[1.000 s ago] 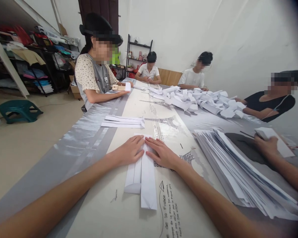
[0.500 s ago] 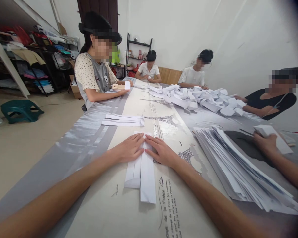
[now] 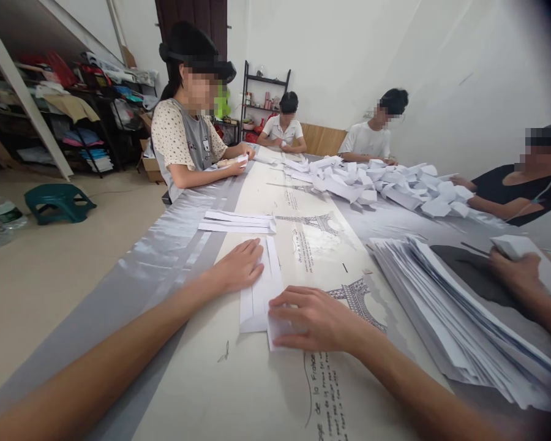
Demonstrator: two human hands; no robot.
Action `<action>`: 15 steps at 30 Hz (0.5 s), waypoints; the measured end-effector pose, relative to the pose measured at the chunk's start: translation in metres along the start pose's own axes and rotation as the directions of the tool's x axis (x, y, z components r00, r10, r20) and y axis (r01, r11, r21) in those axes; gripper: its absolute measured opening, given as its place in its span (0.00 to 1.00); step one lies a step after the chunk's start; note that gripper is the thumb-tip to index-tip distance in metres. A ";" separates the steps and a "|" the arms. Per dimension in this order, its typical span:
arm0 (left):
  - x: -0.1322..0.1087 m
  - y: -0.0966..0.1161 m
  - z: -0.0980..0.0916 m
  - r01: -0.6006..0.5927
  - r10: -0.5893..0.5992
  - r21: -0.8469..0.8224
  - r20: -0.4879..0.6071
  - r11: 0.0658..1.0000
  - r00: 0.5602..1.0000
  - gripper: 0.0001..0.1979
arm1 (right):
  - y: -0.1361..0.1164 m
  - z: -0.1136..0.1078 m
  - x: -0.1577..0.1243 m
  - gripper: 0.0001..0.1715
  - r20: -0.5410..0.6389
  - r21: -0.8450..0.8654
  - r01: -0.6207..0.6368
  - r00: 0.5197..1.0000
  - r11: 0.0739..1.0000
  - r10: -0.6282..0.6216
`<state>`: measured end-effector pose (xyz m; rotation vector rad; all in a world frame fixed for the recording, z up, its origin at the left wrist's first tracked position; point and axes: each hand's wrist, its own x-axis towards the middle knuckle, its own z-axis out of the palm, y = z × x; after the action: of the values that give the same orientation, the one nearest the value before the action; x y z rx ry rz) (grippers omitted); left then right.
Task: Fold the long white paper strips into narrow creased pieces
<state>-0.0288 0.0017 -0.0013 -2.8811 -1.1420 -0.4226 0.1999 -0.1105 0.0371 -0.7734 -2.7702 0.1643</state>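
A folded white paper strip (image 3: pixel 256 304) lies lengthwise on the patterned table cover (image 3: pixel 197 380) in front of me. My left hand (image 3: pixel 242 264) rests on its upper left part, fingers spread and pointing away. My right hand (image 3: pixel 310 318) is lower down at the strip's right side, with bent, separated fingers over a white paper flap (image 3: pixel 280 343); whether they grip it is hard to tell. Just beyond my left hand, another folded white paper (image 3: pixel 236 222) lies crosswise.
A stack of white sheets (image 3: pixel 450 312) lies to the right, beside another person's hand (image 3: pixel 517 269) holding a white paper piece. Farther back is a heap of folded papers (image 3: pixel 386 184). Several people sit around the table. A green stool (image 3: pixel 59 202) stands at the left.
My right hand has come down toward me, away from my left hand, and is now over the lower paper end. The right strip's near end no longer extends as far. The view has shifted slightly.
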 end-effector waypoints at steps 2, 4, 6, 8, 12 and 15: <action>0.000 -0.002 0.000 -0.003 0.003 -0.002 -0.007 1.000 1.000 0.18 | -0.010 -0.002 0.001 0.24 0.036 -0.039 0.014 0.999 0.999 -0.012; 0.000 -0.002 0.000 -0.012 0.012 -0.011 -0.019 1.000 1.000 0.17 | -0.017 -0.003 0.001 0.21 0.050 -0.084 0.029 0.998 0.996 -0.025; 0.000 -0.002 0.001 -0.023 0.023 -0.015 -0.031 1.000 0.999 0.16 | -0.020 -0.001 0.001 0.17 0.050 -0.111 0.051 0.998 0.993 -0.045; 0.000 -0.002 0.002 -0.027 0.027 -0.015 -0.035 1.000 0.999 0.16 | -0.022 0.000 0.000 0.15 0.048 -0.118 0.072 0.997 0.990 -0.067; 0.001 -0.003 0.004 -0.023 0.022 -0.028 -0.034 0.999 0.999 0.16 | -0.023 0.000 0.001 0.14 0.064 -0.135 0.082 0.995 0.987 -0.074; 0.001 -0.004 0.006 -0.035 0.034 -0.038 -0.040 0.999 0.999 0.15 | -0.024 -0.001 0.002 0.18 0.069 -0.134 0.074 0.995 0.988 -0.065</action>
<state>-0.0297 0.0060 -0.0071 -2.9063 -1.0890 -0.5035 0.1869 -0.1302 0.0425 -0.7137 -2.8894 -0.0141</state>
